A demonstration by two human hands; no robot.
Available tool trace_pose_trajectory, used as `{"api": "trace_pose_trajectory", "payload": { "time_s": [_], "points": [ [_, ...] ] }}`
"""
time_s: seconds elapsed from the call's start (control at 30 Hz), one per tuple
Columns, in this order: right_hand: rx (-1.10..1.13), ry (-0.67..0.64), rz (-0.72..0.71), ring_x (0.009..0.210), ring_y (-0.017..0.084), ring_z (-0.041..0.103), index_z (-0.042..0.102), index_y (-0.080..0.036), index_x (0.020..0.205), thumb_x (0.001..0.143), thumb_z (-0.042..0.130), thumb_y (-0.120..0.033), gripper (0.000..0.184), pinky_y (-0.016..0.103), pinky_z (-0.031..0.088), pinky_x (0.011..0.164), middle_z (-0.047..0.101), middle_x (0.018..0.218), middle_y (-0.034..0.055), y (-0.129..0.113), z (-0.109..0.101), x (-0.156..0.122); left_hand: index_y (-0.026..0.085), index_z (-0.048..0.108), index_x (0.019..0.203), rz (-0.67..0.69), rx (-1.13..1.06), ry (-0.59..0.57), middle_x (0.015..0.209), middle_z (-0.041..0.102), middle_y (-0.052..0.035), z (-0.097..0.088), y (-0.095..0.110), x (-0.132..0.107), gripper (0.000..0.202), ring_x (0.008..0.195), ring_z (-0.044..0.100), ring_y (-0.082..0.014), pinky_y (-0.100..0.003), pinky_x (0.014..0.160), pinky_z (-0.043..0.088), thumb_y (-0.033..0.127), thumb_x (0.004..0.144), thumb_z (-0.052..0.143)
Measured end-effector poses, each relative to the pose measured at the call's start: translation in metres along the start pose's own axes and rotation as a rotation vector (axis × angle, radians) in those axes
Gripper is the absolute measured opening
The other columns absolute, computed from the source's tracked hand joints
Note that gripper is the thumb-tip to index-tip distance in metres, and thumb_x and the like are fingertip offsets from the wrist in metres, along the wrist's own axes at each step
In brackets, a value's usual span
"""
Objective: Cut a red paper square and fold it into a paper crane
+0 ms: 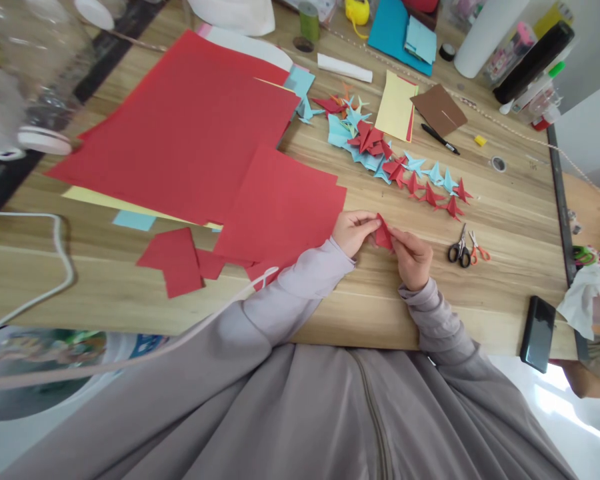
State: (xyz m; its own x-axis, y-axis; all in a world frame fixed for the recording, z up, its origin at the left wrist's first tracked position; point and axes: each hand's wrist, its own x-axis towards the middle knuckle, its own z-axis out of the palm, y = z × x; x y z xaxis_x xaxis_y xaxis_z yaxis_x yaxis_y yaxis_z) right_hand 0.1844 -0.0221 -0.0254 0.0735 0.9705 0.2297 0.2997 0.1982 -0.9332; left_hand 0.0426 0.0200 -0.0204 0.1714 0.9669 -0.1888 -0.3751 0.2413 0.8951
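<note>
Between my two hands is a small piece of folded red paper (383, 235), held just above the wooden table. My left hand (353, 231) pinches its upper left edge with thumb and finger. On the other side, the fingers of my right hand (413, 257) are closed on its right edge. Large red paper sheets (290, 207) lie beside and partly behind my left hand. Beyond my hands, folded red paper cranes (431, 196) and light blue paper cranes (435, 175) stand in rows, with more piled behind them.
Black scissors (459, 253) and orange scissors (479, 252) lie right of my hands. A phone (538, 333) rests at the front right edge. Small red paper squares (183, 267) lie at left. A white cord (60, 260) crosses the left side. A black pen (440, 139) and brown paper (440, 110) lie farther back.
</note>
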Motion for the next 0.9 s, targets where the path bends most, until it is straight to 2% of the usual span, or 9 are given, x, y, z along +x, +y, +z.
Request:
{"api": "trace_pose_trajectory", "payload": {
  "time_s": [0.13, 0.27, 0.33, 0.43, 0.5, 0.57, 0.67, 0.77, 0.9],
  "points": [
    [-0.045, -0.019, -0.101, 0.056, 0.013, 0.054, 0.073, -0.029, 0.100, 0.084, 0.055, -0.028, 0.023, 0.029, 0.046, 0.057, 0.062, 0.065, 0.0000, 0.000, -0.002, 0.000, 0.013, 0.066, 0.067, -0.001, -0.026, 0.002, 0.055, 0.062, 0.0004, 0.002, 0.002, -0.002, 0.026, 0.044, 0.056, -0.0116, -0.024, 0.042, 0.048, 0.038, 0.063, 0.071],
    [-0.050, -0.054, -0.130, 0.061, 0.014, 0.057, 0.072, -0.028, 0.100, 0.084, 0.055, -0.028, 0.023, 0.029, 0.047, 0.060, 0.067, 0.072, 0.0013, -0.003, -0.002, -0.001, 0.013, 0.066, 0.064, 0.054, 0.028, 0.033, 0.053, 0.060, 0.0012, 0.004, 0.002, -0.002, 0.029, 0.045, 0.053, -0.0100, -0.023, 0.043, 0.045, 0.041, 0.060, 0.074],
    [-0.019, -0.080, -0.075, 0.062, 0.014, 0.059, 0.071, -0.027, 0.102, 0.083, 0.058, -0.032, 0.024, 0.030, 0.049, 0.062, 0.069, 0.077, 0.0023, -0.006, -0.002, -0.001, 0.014, 0.067, 0.064, 0.101, 0.076, 0.067, 0.055, 0.063, 0.0004, 0.003, 0.001, 0.000, 0.029, 0.050, 0.055, -0.0101, -0.023, 0.049, 0.046, 0.041, 0.058, 0.076],
    [0.098, -0.063, 0.079, 0.054, 0.013, 0.058, 0.067, -0.024, 0.106, 0.083, 0.056, -0.042, 0.031, 0.029, 0.050, 0.056, 0.066, 0.066, 0.0004, -0.009, -0.001, 0.001, 0.015, 0.069, 0.066, 0.133, 0.128, 0.086, 0.062, 0.066, -0.0012, 0.001, 0.000, 0.002, 0.027, 0.058, 0.058, -0.0115, -0.024, 0.055, 0.047, 0.041, 0.060, 0.075],
    [0.171, -0.052, 0.166, 0.047, 0.012, 0.056, 0.067, -0.021, 0.098, 0.083, 0.056, -0.047, 0.032, 0.026, 0.049, 0.050, 0.062, 0.058, -0.0016, -0.010, 0.000, 0.004, 0.015, 0.069, 0.067, 0.147, 0.144, 0.069, 0.063, 0.067, -0.0014, 0.000, -0.001, 0.002, 0.025, 0.058, 0.058, -0.0118, -0.024, 0.056, 0.047, 0.040, 0.062, 0.073],
    [0.215, -0.097, 0.225, 0.044, 0.010, 0.055, 0.065, -0.019, 0.084, 0.080, 0.059, -0.049, 0.031, 0.025, 0.048, 0.047, 0.062, 0.057, -0.0021, -0.010, 0.000, 0.007, 0.015, 0.069, 0.067, 0.160, 0.158, 0.040, 0.061, 0.066, -0.0012, 0.000, 0.000, 0.001, 0.024, 0.055, 0.057, -0.0113, -0.024, 0.054, 0.046, 0.039, 0.063, 0.073],
    [0.225, -0.181, 0.273, 0.044, 0.010, 0.056, 0.061, -0.018, 0.072, 0.077, 0.061, -0.052, 0.034, 0.024, 0.049, 0.048, 0.063, 0.055, -0.0018, -0.009, -0.001, 0.010, 0.015, 0.068, 0.065, 0.153, 0.175, -0.001, 0.055, 0.062, -0.0002, 0.000, 0.002, 0.000, 0.024, 0.047, 0.053, -0.0100, -0.023, 0.047, 0.044, 0.039, 0.065, 0.071],
    [0.206, -0.193, 0.286, 0.045, 0.011, 0.059, 0.062, -0.017, 0.073, 0.075, 0.062, -0.054, 0.036, 0.024, 0.049, 0.048, 0.063, 0.053, -0.0018, -0.010, -0.001, 0.010, 0.014, 0.067, 0.067, 0.111, 0.163, -0.018, 0.053, 0.060, 0.0004, 0.001, 0.004, -0.001, 0.027, 0.042, 0.048, -0.0085, -0.022, 0.041, 0.042, 0.041, 0.065, 0.070],
    [0.203, -0.194, 0.286, 0.047, 0.011, 0.060, 0.064, -0.017, 0.077, 0.075, 0.063, -0.053, 0.036, 0.024, 0.050, 0.049, 0.065, 0.055, -0.0012, -0.010, 0.000, 0.009, 0.014, 0.068, 0.071, 0.083, 0.178, -0.009, 0.055, 0.060, 0.0004, 0.001, 0.005, -0.003, 0.028, 0.044, 0.050, -0.0088, -0.021, 0.040, 0.043, 0.041, 0.065, 0.070]
  ]
}}
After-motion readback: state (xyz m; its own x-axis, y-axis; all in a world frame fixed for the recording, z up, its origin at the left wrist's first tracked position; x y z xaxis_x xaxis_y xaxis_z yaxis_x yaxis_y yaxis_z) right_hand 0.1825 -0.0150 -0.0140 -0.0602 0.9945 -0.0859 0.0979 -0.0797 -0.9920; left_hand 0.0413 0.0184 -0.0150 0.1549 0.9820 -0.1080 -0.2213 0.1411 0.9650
